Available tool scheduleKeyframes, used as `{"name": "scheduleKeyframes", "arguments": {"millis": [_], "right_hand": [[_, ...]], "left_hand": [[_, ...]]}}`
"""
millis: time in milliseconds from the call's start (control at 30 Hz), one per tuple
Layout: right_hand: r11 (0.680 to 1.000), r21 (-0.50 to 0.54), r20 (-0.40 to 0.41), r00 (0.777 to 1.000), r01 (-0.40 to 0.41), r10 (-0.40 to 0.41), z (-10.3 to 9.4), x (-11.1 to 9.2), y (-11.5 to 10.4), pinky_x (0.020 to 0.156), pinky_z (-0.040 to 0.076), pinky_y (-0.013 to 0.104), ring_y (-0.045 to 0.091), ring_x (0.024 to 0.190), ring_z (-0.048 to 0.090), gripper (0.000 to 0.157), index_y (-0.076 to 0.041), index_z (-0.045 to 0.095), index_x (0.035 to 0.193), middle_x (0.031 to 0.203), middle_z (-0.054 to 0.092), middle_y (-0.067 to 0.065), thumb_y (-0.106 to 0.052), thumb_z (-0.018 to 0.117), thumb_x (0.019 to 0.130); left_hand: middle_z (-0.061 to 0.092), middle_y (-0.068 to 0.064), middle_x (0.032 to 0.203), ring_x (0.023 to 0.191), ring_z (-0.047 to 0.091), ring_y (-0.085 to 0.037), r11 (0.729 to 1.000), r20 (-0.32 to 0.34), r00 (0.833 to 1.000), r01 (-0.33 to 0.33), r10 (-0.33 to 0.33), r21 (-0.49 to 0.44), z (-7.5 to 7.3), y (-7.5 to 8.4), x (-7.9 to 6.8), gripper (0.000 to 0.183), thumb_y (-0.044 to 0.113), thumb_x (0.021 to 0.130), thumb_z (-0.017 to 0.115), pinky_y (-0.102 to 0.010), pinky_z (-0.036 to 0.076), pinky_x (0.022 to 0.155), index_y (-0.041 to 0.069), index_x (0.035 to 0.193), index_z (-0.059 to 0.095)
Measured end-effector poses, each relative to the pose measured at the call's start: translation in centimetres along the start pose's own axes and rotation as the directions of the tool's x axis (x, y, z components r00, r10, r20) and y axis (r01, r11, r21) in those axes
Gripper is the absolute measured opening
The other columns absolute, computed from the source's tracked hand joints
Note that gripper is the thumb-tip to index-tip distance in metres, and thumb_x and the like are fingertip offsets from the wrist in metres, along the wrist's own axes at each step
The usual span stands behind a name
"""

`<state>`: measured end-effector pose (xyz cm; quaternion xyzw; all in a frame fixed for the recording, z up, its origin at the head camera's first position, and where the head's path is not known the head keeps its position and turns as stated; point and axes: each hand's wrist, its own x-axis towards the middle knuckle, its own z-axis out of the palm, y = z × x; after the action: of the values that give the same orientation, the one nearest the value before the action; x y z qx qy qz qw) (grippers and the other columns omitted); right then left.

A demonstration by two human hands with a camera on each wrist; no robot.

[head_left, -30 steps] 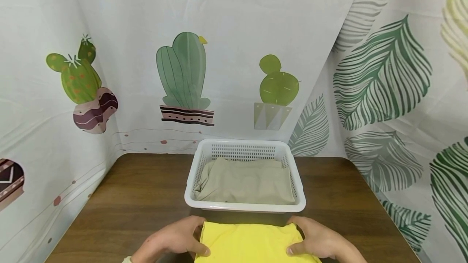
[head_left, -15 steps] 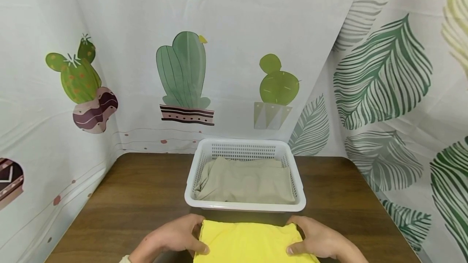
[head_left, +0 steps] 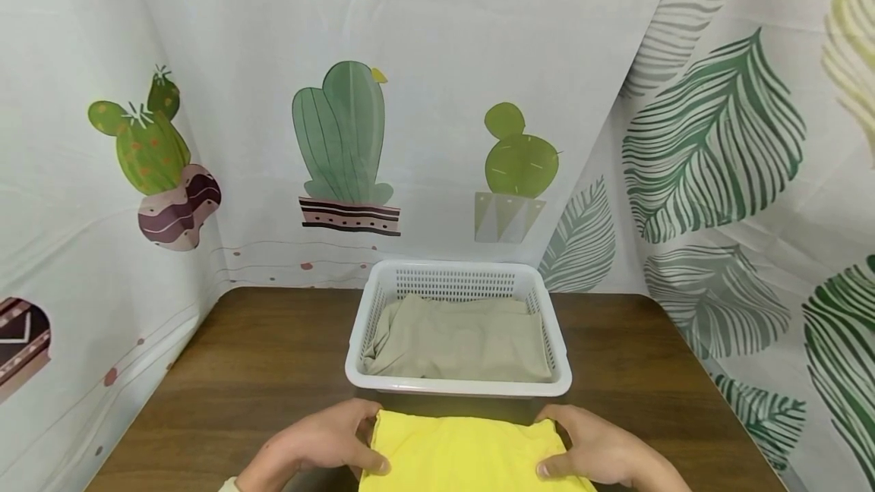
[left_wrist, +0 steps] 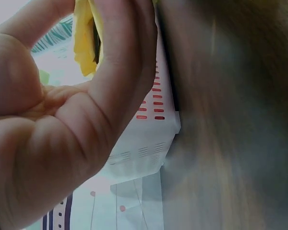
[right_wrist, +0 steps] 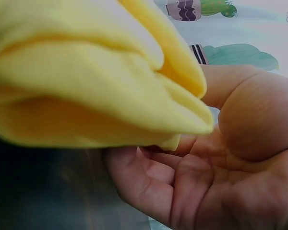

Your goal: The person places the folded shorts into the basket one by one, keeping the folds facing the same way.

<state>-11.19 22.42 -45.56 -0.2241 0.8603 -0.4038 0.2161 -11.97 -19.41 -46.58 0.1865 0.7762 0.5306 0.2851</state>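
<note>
A folded yellow cloth (head_left: 465, 454) lies between my two hands at the bottom of the head view, its near part cut off by the frame. My left hand (head_left: 328, 437) grips its left side, thumb on top and fingers beneath. On the opposite side my right hand (head_left: 598, 450) holds it the same way. Several soft layers of the cloth (right_wrist: 86, 91) show in the right wrist view, with the right fingers (right_wrist: 141, 184) curled under them. In the left wrist view only a yellow edge (left_wrist: 84, 43) appears between thumb and fingers.
Just beyond the cloth stands a white plastic basket (head_left: 458, 386) with slotted walls. Folded beige cloth (head_left: 465, 340) lies inside it. The brown wooden table (head_left: 273, 355) carries everything, and a white curtain (head_left: 437, 21) printed with cacti and leaves hangs behind.
The yellow cloth and my left hand have shifted very slightly up and to the left in the head view. Both hands keep their hold; the basket stays where it was.
</note>
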Motion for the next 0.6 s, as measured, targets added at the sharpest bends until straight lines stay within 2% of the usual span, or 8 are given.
{"name": "scheduleKeyframes", "arguments": {"millis": [300, 600], "right_hand": [[0.999, 0.041, 0.031, 0.999, 0.008, -0.009, -0.24, -0.24, -0.36, 0.079, 0.043, 0.022, 0.007, 0.090, 0.057, 0.037, -0.017, 0.060, 0.110, 0.094, 0.063, -0.007, -0.031, 0.079, 0.082], [0.998, 0.065, 0.046, 0.999, -0.004, 0.001, -0.58, -0.52, -0.76, 0.077, 0.045, 0.023, 0.010, 0.088, 0.058, 0.038, -0.015, 0.060, 0.111, 0.095, 0.063, -0.004, -0.029, 0.080, 0.082]], "left_hand": [[0.059, -0.001, 0.070, 0.059, 0.066, -0.021, 0.999, 0.024, 0.999, -0.037, 0.037, -0.001, -0.22, 0.09, -0.38, 0.038, 0.014, 0.074, 0.083, -0.034, 0.057, 0.058, 0.004, 0.090, 0.051], [0.067, -0.002, 0.078, 0.066, 0.065, -0.013, 0.997, 0.089, 0.993, -0.069, 0.073, -0.047, -0.52, 0.53, -0.46, 0.035, 0.013, 0.076, 0.082, -0.031, 0.057, 0.060, 0.005, 0.100, 0.058]]}}
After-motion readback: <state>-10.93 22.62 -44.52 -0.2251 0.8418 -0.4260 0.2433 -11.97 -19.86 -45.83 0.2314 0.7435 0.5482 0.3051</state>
